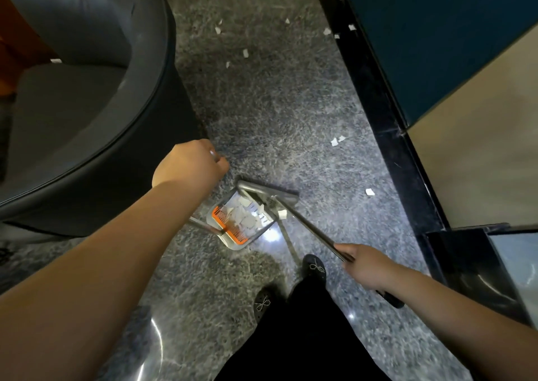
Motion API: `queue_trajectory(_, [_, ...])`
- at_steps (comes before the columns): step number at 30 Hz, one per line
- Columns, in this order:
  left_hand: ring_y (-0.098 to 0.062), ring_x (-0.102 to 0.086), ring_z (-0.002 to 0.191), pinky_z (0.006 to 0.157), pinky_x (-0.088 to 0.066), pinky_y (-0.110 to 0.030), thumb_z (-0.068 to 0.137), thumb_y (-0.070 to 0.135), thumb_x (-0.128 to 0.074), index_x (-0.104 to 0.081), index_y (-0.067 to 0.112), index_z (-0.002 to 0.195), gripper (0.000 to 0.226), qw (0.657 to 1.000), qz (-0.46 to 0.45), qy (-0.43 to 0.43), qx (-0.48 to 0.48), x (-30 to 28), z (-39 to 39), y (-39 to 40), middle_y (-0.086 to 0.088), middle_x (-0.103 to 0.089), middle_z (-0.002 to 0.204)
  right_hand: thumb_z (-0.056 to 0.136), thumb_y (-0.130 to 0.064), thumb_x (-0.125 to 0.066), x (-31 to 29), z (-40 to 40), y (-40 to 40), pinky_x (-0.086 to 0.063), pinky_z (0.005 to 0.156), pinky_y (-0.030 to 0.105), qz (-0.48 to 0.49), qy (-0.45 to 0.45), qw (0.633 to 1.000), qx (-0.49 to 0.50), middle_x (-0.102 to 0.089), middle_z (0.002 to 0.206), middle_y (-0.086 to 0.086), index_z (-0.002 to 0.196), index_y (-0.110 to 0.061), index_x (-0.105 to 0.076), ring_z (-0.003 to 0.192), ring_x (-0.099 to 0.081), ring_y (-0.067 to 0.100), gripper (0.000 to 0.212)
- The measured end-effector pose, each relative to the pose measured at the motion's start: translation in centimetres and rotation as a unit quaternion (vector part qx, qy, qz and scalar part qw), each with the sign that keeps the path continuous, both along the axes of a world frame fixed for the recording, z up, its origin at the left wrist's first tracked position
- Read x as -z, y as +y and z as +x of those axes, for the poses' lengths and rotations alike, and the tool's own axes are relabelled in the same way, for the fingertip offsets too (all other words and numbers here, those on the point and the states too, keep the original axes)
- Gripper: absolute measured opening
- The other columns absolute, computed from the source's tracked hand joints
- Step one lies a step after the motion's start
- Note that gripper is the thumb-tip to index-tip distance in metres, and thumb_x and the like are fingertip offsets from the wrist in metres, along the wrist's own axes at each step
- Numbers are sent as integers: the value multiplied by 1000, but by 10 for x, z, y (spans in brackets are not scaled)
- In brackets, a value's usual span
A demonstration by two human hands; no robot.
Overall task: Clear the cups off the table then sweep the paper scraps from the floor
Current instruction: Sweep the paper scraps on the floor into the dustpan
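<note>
A: Status on the sweep?

B: Left hand (190, 163) has its grip curled round the top of the dustpan's upright handle. Right hand (365, 267) has its grip wrapped round the broom handle (308, 230), black end cap sticking out behind the wrist.

A: Where's the paper?

B: Some scraps already lie in the dustpan (233, 220), which sits on the floor (276, 118) below and just right of the left grip. Broom head (267, 190) lies across the pan's open mouth, touching it.

A: And the loose stuff?

B: Remaining paper scraps (337, 141) are all beyond the broom head, away from both grips. One pair by the black skirting, one single piece (369, 192) further right, a scatter up the corridor near the far edge of view.

A: Key geometry?

B: Broom's long axis runs from the right grip up-left to the head. Nearest loose scraps lie forward-right of the head, so the right hand is the nearer one. My guess: reach out along that axis, drag back towards the pan mouth.

A: Cups? Any labels?

B: No cups or table in view. No readable writing anywhere. Grey armchair (87, 89) left of the left grip.
</note>
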State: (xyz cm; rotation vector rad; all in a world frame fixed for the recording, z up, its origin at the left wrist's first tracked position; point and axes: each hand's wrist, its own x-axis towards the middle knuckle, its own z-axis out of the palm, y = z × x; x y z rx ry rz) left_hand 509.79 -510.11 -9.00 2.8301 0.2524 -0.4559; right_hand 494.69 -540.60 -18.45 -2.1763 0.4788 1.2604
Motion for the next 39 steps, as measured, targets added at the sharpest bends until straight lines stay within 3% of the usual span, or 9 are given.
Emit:
queue_trajectory(5, [-13, -53, 64, 48, -36, -25, 91, 42, -56, -58, 26, 90, 16, 994, 43, 6, 100, -10, -2, 0, 2, -57, 76, 99, -19, -46, 1, 13, 8, -40, 45, 20, -22, -12, 1000, 13, -58, 103, 8, 147, -28, -35, 55, -52, 14, 50])
queue_trajectory(7, [-13, -54, 65, 49, -36, -26, 91, 45, -56, -56, 30, 88, 16, 991, 51, 17, 123, -10, -2, 2, 3, -57, 76, 99, -19, -45, 3, 16, 6, -42, 48, 21, -34, 1, 999, -1, -59, 116, 13, 148, -26, -33, 58, -53, 15, 51])
queue_trajectory(15, [-13, -53, 62, 47, -35, -24, 89, 47, -57, -56, 32, 81, 17, 991, 62, -19, 114, 0, -7, 13, 4, -57, 71, 101, -13, -38, 16, -8, 40, -45, 51, 18, -13, 49, 994, -94, -48, 138, 12, 151, -24, -26, 75, -57, 17, 52])
queue_trajectory(17, [-14, -54, 61, 47, -35, -23, 89, 46, -56, -56, 31, 82, 16, 991, 65, -20, 113, 2, -9, 12, 3, -57, 71, 100, -11, -38, 19, -19, 58, -44, 45, 15, 15, 41, 996, -78, -55, 124, 12, 150, -24, -27, 70, -58, 17, 53])
queue_trajectory(20, [-15, -55, 61, 48, -36, -24, 90, 47, -55, -58, 30, 85, 17, 992, 68, -21, 109, 2, -10, 10, 2, -57, 72, 99, -11, -44, 21, -29, 78, -36, 37, 17, 99, 35, 994, 20, -56, 76, 5, 149, -22, -31, 47, -48, 12, 53])
queue_trajectory(22, [-16, -56, 63, 49, -39, -25, 90, 47, -55, -59, 29, 87, 19, 992, 67, -20, 109, 2, -11, 10, 2, -57, 73, 100, -14, -46, 18, -31, 86, -39, 39, 21, 142, 67, 985, 71, -53, 65, 5, 149, -20, -30, 43, -48, 13, 53])
queue_trajectory(27, [-16, -56, 64, 51, -40, -25, 90, 48, -55, -59, 29, 86, 19, 992, 60, -18, 106, -1, -18, 14, 2, -58, 73, 99, -19, -48, 10, -39, 85, -38, 39, 21, 177, 106, 968, 144, -51, 59, 6, 150, -25, -29, 35, -48, 12, 54])
queue_trajectory(35, [-13, -52, 61, 48, -35, -24, 92, 49, -54, -58, 29, 90, 21, 988, 53, -56, 134, -22, -20, -4, 2, -56, 71, 99, -19, -48, -14, -39, 52, -37, 38, 19, 106, 38, 984, 135, -54, 60, 3, 147, -28, -34, 38, -47, 13, 51])
queue_trajectory(39, [-14, -53, 62, 49, -36, -24, 91, 51, -55, -57, 30, 90, 21, 987, 23, -66, 144, -31, -10, -31, 2, -56, 72, 99, -17, -48, -25, -39, 24, -39, 39, 22, 101, -19, 982, 161, -52, 58, -2, 148, -21, -35, 35, -44, 11, 50])
